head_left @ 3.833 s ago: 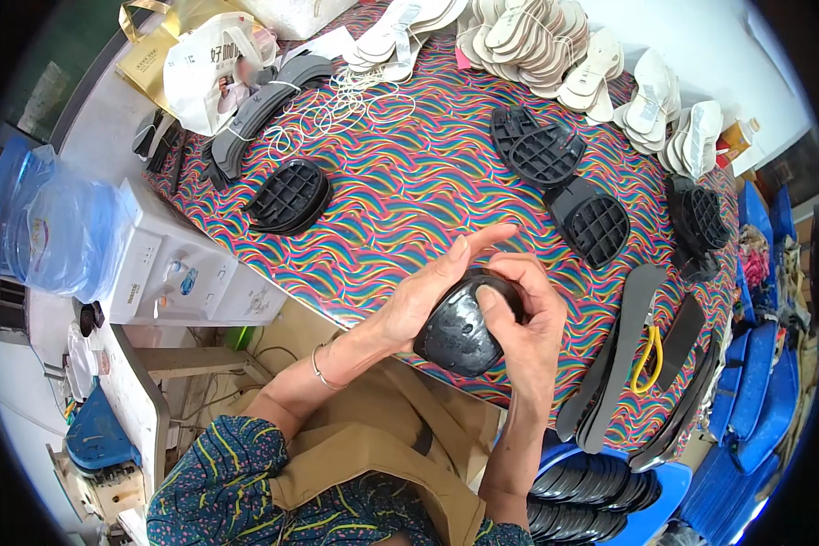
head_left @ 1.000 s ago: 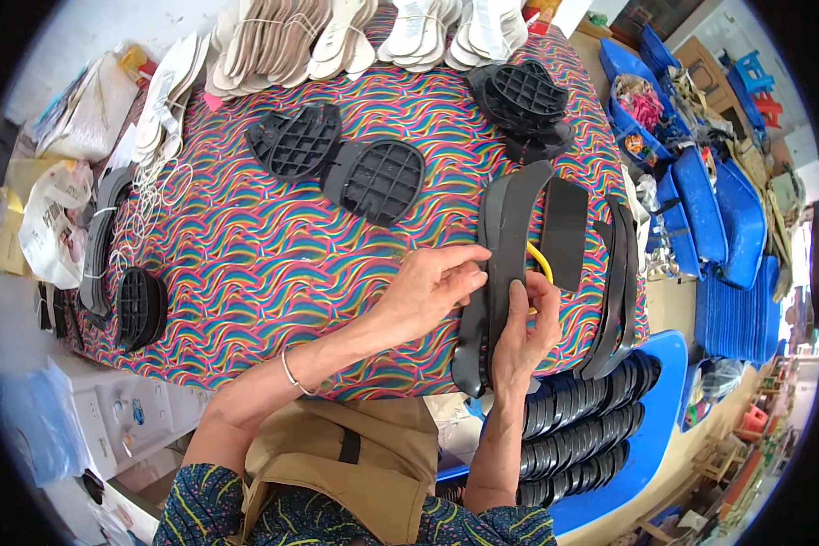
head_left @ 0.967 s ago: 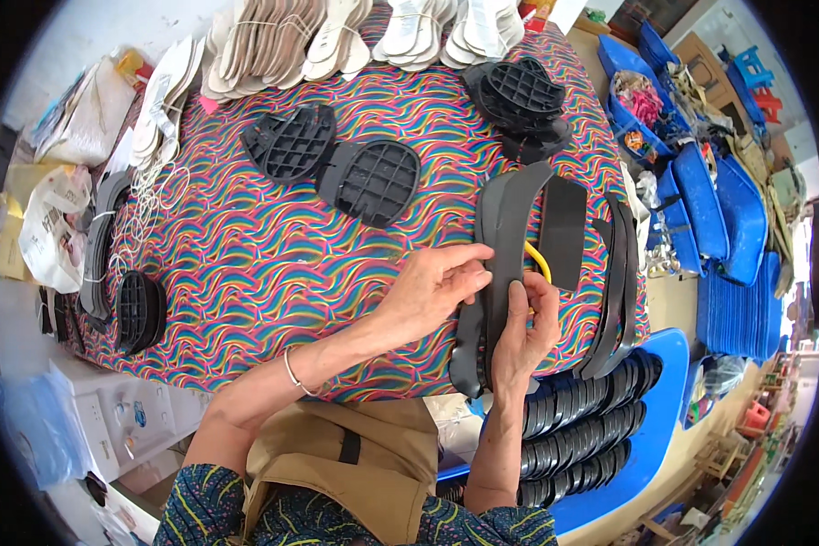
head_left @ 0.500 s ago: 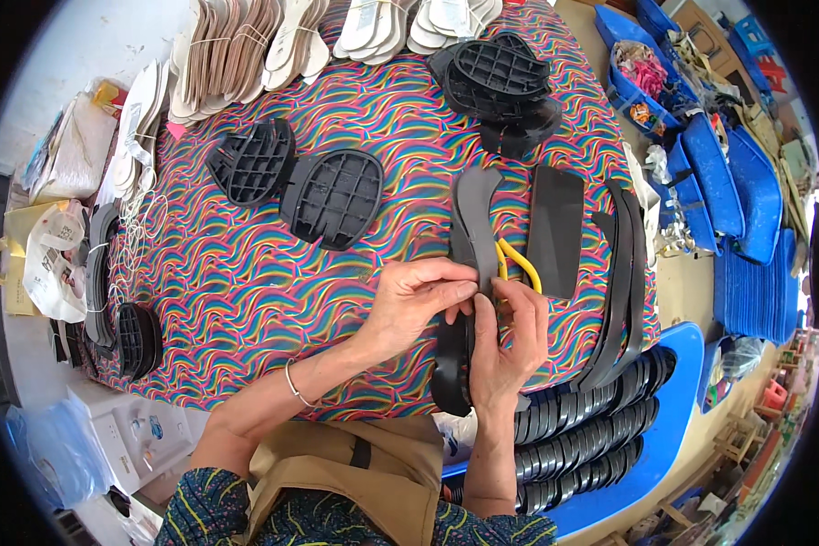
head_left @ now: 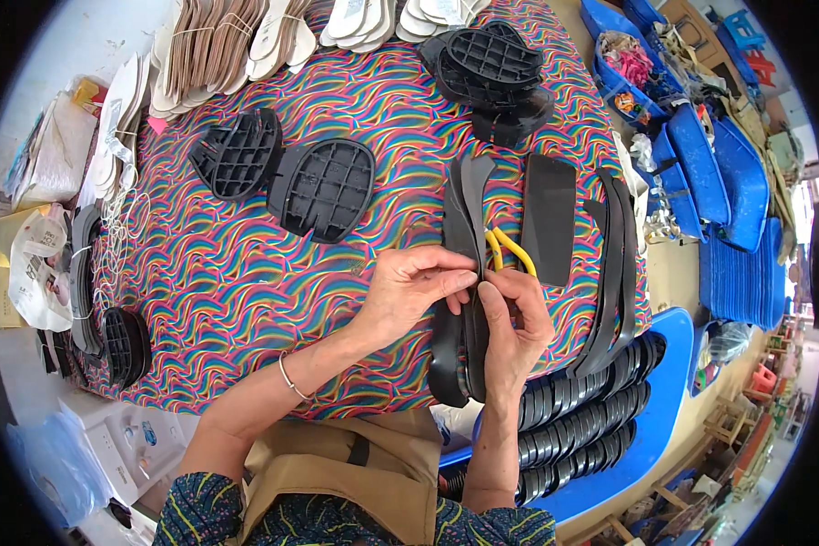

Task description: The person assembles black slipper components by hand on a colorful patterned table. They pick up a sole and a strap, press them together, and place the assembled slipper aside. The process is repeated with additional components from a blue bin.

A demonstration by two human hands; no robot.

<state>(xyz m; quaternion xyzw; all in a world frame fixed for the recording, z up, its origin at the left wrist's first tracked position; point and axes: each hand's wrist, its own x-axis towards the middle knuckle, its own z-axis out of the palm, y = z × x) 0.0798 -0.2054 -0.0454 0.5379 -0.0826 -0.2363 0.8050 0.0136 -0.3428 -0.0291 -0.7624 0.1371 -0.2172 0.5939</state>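
Between my hands stands a long black shoe-sole strip, turned on edge, with curved ends. My left hand pinches it at mid-length between thumb and fingers. Close beside, the thumb and fingers of my right hand grip the same strip, the fingertips of both hands almost meeting. Other black sole pieces lie under and along it, partly hidden by my hands. Yellow-handled pliers rest just beyond my right fingers, their jaws out of sight. To their right is a flat dark rectangular slab.
Gridded black soles lie at centre-left, more at the far right. Loose black strips line the right table edge. Below it, a blue tray holds rows of black pieces. Bundled insoles stand along the back.
The strip has turned more onto its edge between my fingers, and its far end has shifted slightly. Both hands keep their pinch. The whole view has shifted a little.
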